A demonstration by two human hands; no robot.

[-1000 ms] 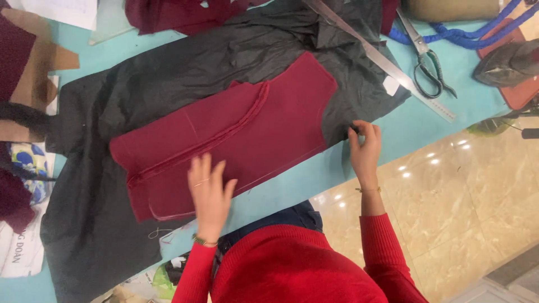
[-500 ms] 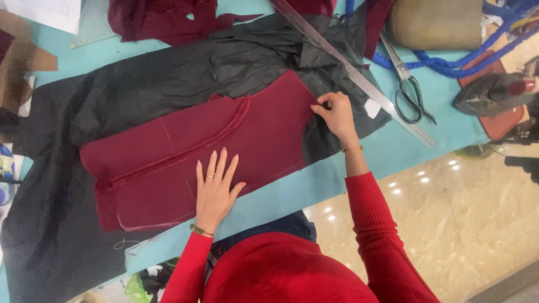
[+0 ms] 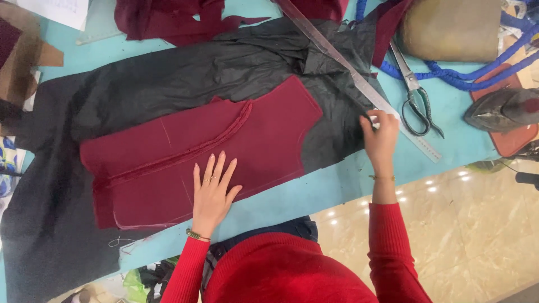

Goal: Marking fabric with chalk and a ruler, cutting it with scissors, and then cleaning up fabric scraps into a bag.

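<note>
My left hand (image 3: 212, 189) is lying flat and open, fingers spread, pressing down on the maroon cut piece (image 3: 196, 151) near its lower edge, gripping nothing. My right hand (image 3: 380, 136) is sitting at about three o'clock from that piece, fingers curled at the edge of the black lining fabric (image 3: 168, 84), right where the long metal ruler (image 3: 359, 84) crosses it; I cannot tell whether it is pinching the cloth, the ruler or something small.

The maroon piece is already cut to shape and is lying smoothed on top of the black fabric on the turquoise table (image 3: 314, 193). The black fabric is showing no cut outline around it that I can see, so the lining seems uncut as yet. The scissors (image 3: 415, 95) are lying untouched at one o'clock from my right hand, the iron (image 3: 499, 109) farther off at three o'clock.
</note>
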